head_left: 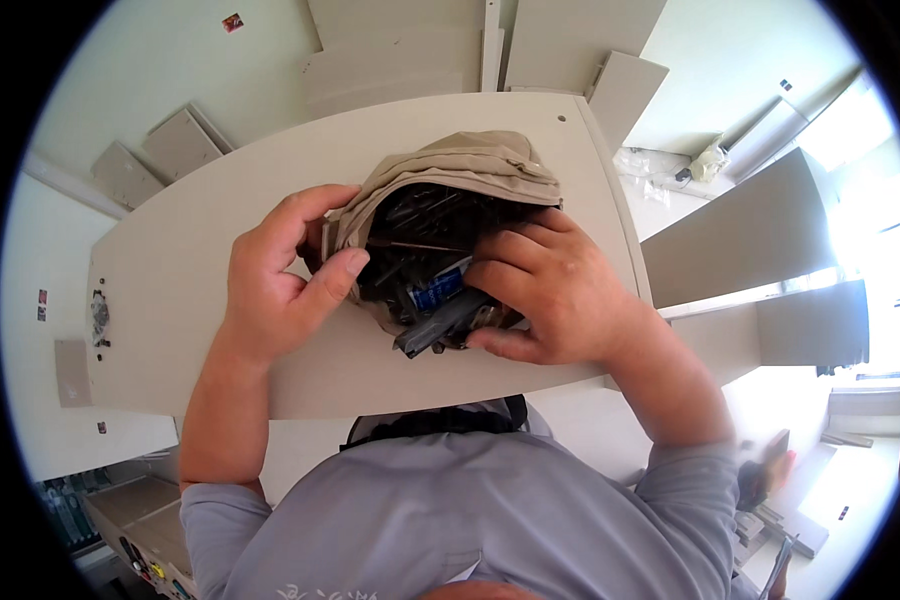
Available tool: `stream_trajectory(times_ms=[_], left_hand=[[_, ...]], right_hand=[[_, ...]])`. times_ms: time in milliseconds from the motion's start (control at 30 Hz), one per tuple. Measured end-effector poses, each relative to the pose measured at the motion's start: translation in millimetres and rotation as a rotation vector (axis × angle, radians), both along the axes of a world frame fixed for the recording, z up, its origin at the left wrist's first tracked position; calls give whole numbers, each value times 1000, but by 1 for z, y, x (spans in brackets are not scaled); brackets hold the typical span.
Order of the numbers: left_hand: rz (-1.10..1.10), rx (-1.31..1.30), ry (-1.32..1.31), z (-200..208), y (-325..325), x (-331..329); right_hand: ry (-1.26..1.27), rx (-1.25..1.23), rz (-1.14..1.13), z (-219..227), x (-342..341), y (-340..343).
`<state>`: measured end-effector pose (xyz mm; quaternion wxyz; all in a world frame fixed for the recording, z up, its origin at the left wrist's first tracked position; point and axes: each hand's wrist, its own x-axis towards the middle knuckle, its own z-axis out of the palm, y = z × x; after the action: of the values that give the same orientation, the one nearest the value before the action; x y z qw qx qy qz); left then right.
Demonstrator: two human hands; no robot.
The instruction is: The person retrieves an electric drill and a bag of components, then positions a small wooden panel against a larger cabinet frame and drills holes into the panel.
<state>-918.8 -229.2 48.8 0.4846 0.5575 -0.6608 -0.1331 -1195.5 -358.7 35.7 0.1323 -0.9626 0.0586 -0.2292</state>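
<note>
A beige fabric tool bag (460,160) sits with its mouth open on the white panel, close to my body. My left hand (280,280) grips the bag's left rim between thumb and fingers. My right hand (565,290) reaches into the right side of the mouth, fingers curled down among the contents; their tips are hidden. By its thumb a dark grey long-shaped tool (440,325) sticks out over the near rim. A blue labelled item (437,288) lies inside, among dark tools too jumbled to tell apart.
The white panel (190,280) spreads under the bag, with a small clear packet of hardware (100,318) at its left end. Boards (185,145) lean at the back left, and more panels (740,235) stand at the right. A person (765,470) is at the lower right.
</note>
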Motion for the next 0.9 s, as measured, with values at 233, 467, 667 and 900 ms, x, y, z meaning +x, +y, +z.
stream_trajectory(times_ms=[233, 467, 667, 900], left_hand=[[-16, -22, -37, 1, 0, -2], [60, -34, 78, -4, 2, -6], [67, -77, -11, 0, 2, -8], [75, -178, -64, -1, 1, -12]], right_hand=[[-47, 45, -56, 1, -2, 0], [-37, 74, -95, 2, -5, 0], [47, 107, -103, 4, -7, -1], [64, 121, -112, 3, -10, -1]])
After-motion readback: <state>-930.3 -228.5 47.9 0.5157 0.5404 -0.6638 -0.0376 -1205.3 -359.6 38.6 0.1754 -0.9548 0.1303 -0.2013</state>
